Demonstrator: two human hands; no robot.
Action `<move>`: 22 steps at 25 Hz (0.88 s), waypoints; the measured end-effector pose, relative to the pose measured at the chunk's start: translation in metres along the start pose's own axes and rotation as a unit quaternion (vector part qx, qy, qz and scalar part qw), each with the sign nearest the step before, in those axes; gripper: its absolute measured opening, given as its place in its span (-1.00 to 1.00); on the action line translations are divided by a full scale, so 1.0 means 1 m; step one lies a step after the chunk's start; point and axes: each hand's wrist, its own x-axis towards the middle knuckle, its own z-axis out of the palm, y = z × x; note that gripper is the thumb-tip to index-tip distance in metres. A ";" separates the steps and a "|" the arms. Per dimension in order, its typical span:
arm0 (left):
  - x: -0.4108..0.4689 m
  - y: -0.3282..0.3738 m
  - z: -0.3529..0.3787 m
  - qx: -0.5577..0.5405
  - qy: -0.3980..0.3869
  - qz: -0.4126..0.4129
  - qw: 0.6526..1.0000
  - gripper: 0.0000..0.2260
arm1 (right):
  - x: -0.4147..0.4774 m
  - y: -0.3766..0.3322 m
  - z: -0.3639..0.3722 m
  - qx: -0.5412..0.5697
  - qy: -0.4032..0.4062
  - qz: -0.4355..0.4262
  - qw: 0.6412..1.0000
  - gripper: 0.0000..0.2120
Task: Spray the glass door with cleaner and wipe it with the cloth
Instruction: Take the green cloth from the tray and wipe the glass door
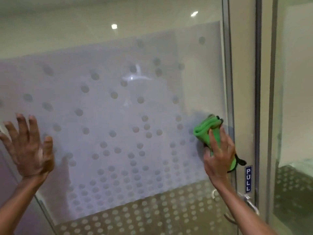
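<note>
The glass door fills the view, frosted with a pattern of round dots. My right hand presses a folded green cloth flat against the glass near the door's right edge, just above the handle. My left hand is spread with fingers apart at the door's left side, at or very near the glass, holding nothing. No spray bottle is in view.
A metal door frame runs down the right side, with a blue PULL sign and a metal handle below it. Another glass panel stands beyond the frame. Ceiling lights reflect in the upper glass.
</note>
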 end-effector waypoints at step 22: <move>-0.006 0.008 -0.001 0.026 -0.053 0.014 0.998 -0.37 | 0.124 -0.047 0.009 0.052 0.057 0.129 0.989 -0.53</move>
